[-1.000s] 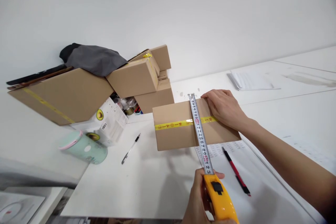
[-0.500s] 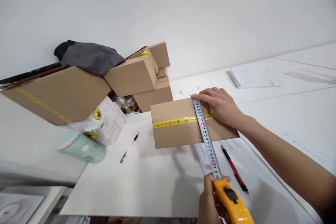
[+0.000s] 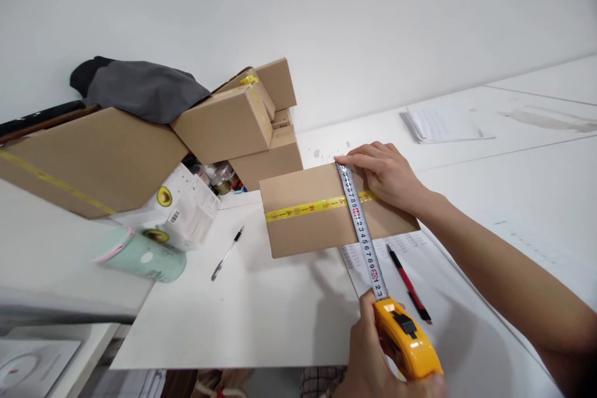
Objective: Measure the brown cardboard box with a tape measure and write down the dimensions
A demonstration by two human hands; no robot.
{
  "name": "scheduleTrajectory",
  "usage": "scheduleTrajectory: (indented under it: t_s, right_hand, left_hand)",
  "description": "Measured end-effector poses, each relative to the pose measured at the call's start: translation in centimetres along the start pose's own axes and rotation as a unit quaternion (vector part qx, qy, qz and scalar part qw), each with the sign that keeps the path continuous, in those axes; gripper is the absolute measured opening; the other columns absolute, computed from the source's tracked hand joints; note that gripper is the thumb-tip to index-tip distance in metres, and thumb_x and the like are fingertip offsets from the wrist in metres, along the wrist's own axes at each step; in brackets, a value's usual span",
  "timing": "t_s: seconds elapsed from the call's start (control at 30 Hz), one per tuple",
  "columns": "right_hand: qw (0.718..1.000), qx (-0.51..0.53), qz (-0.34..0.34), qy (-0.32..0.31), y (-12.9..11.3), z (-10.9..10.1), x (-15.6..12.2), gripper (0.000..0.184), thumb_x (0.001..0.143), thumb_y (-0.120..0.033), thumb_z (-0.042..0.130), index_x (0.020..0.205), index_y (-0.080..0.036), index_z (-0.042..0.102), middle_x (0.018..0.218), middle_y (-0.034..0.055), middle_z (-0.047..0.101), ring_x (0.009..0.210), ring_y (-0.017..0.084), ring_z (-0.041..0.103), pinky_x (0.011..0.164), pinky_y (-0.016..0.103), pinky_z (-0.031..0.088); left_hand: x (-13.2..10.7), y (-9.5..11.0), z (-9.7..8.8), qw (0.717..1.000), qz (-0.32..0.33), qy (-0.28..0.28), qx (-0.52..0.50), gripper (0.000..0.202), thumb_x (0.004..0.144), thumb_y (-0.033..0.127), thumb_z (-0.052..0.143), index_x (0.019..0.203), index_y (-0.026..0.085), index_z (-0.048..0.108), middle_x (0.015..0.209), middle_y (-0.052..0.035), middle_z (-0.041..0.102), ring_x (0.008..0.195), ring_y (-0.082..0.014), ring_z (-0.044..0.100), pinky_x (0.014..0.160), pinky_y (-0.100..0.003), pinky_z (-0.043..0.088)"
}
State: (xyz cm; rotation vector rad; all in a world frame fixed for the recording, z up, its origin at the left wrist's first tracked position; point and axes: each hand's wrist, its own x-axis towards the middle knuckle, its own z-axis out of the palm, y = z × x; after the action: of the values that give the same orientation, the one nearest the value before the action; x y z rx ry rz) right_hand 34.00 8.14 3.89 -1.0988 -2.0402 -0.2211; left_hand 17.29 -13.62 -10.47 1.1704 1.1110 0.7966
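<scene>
My left hand (image 3: 368, 360) is wrapped around a yellow tape measure (image 3: 408, 339), its thumb by the mouth of the case. From there the metal blade (image 3: 361, 230) runs out across a small cardboard box (image 3: 298, 224) sealed with yellow printed tape. My right hand (image 3: 392, 177) grips the far right side of this box, with one fingertip at the blade's end on the far edge. Red numbers 10 and 20 show on the blade. Whether the box rests on the table or is held up, I cannot tell.
Printed sheets (image 3: 448, 317) and a red-and-black pen (image 3: 409, 283) lie right of the box. Another pen (image 3: 227, 253) lies left on the white table (image 3: 209, 329). Stacked cartons (image 3: 224, 127), a grey cloth (image 3: 144, 90), an avocado-print box (image 3: 186, 208) and a green container (image 3: 149, 258) stand at left.
The whole view has shifted slightly, so things sit a little higher and further left. Both hands, the blade and the box keep nearly the same arrangement.
</scene>
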Motion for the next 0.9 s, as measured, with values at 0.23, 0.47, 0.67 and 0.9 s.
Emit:
scheduleTrajectory:
  t_s: [0.23, 0.47, 0.67, 0.9]
  right_hand:
    - [1.000, -0.004, 0.003, 0.001, -0.2, -0.1, 0.0, 0.053, 0.091, -0.006, 0.035, 0.121, -0.029, 0.071, 0.108, 0.0068, 0.072, 0.095, 0.025, 0.058, 0.079, 0.041, 0.039]
    - [1.000, -0.006, 0.004, 0.004, -0.5, -0.2, -0.4, 0.051, 0.093, -0.008, 0.033, 0.121, -0.029, 0.071, 0.108, 0.0069, 0.072, 0.096, 0.025, 0.058, 0.081, 0.042, 0.039]
    - [1.000, -0.026, 0.007, -0.001, -1.0, -0.4, -0.5, 0.046, 0.100, -0.018, 0.031, 0.125, -0.031, 0.068, 0.107, 0.0066, 0.072, 0.095, 0.025, 0.058, 0.082, 0.042, 0.039]
    - [0.991, -0.133, 0.013, 0.013, -2.6, 0.3, -2.1, 0.046, 0.097, -0.054, 0.046, 0.126, -0.022, 0.064, 0.110, 0.0128, 0.070, 0.100, 0.031, 0.056, 0.091, 0.047, 0.036]
  left_hand:
    - [0.2, 2.3, -0.7, 0.997, -0.029, -0.064, -0.033, 0.099, 0.048, 0.016, 0.085, 0.137, 0.026, 0.043, 0.109, -0.0055, 0.061, 0.095, -0.0236, 0.059, 0.075, -0.030, 0.051]
    - [0.3, 3.9, -0.8, 0.995, -0.024, -0.081, -0.057, 0.090, 0.049, 0.013, 0.083, 0.130, 0.025, 0.044, 0.100, -0.0023, 0.058, 0.087, -0.0191, 0.058, 0.072, -0.029, 0.051]
    - [0.0, 2.7, -0.9, 0.996, -0.023, -0.065, -0.058, 0.091, 0.048, 0.012, 0.083, 0.130, 0.027, 0.045, 0.118, -0.0071, 0.058, 0.088, -0.0192, 0.059, 0.071, -0.028, 0.052]
    - [-2.0, 0.4, -1.8, 0.999, -0.014, -0.051, 0.006, 0.095, 0.047, 0.007, 0.083, 0.132, 0.030, 0.046, 0.125, -0.0079, 0.056, 0.109, -0.0274, 0.060, 0.088, -0.036, 0.053]
